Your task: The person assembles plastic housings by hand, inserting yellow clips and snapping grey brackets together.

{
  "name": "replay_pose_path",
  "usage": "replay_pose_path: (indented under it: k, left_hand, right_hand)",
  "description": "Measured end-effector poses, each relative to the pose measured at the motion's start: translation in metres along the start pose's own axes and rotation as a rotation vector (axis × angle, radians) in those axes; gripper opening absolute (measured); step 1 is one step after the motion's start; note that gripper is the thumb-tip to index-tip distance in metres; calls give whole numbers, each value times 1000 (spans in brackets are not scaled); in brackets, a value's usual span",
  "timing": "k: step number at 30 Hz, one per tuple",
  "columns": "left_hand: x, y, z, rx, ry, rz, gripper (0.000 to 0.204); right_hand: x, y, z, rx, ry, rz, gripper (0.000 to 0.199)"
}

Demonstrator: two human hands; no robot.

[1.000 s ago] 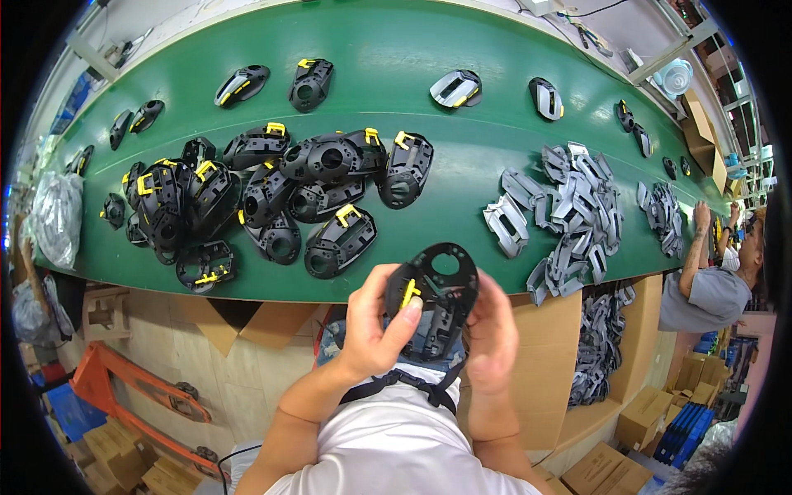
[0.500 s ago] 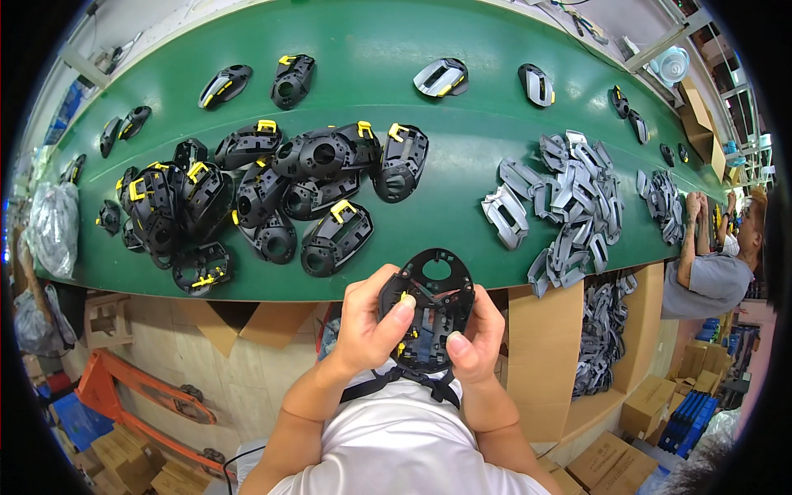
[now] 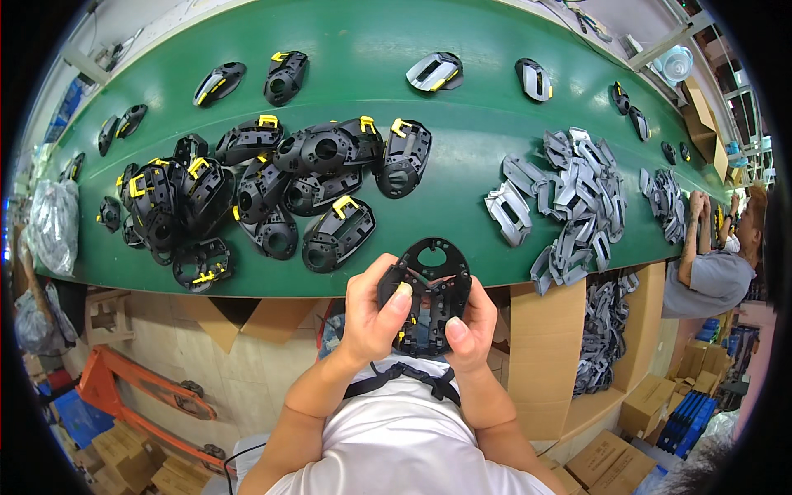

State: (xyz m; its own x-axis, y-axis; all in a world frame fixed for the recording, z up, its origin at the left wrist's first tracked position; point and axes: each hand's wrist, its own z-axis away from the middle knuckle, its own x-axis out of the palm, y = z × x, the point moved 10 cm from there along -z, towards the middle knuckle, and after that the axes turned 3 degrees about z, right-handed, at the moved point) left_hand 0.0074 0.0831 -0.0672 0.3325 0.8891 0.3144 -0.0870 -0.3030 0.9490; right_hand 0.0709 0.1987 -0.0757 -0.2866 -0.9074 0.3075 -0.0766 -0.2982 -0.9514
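Just in front of my body, at the near edge of the green table, I hold a black plastic shell (image 3: 431,254) with its hollow inner side facing up. It has a large round hole at its far end and small yellow pieces inside. My left hand (image 3: 373,309) grips its left side, the thumb pressing on the inner face. On the opposite rim, my right hand (image 3: 473,323) is closed with its thumb on the near right part. Fingers underneath the shell are hidden.
A heap of black shells with yellow clips (image 3: 330,157) lies on the green table (image 3: 462,206) at left. Grey frame-shaped covers (image 3: 577,190) are piled at right, above an open cardboard box (image 3: 544,355) of similar covers. An orange pallet jack (image 3: 124,379) stands left; another person (image 3: 709,272) works far right.
My hands have raised the shell slightly toward the table, still gripping both sides. The spaced-out parts along the far strip have shifted a little to the left.
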Motion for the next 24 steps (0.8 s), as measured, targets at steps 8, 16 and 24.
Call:
replay_pose_path:
  k: [8, 16, 24]
  left_hand:
    - [5, 23, -3, 202, -81, -296, 29]
    - [2, 8, 0, 81, -88, -339, 25]
    - [11, 28, 1, 294, -75, -529, 26]
  right_hand:
    - [-1, -4, -5, 10, -53, 66, 46]
    - [-8, -8, -6, -24, -31, 86, 41]
    - [-12, -9, -11, 18, 37, 374, 15]
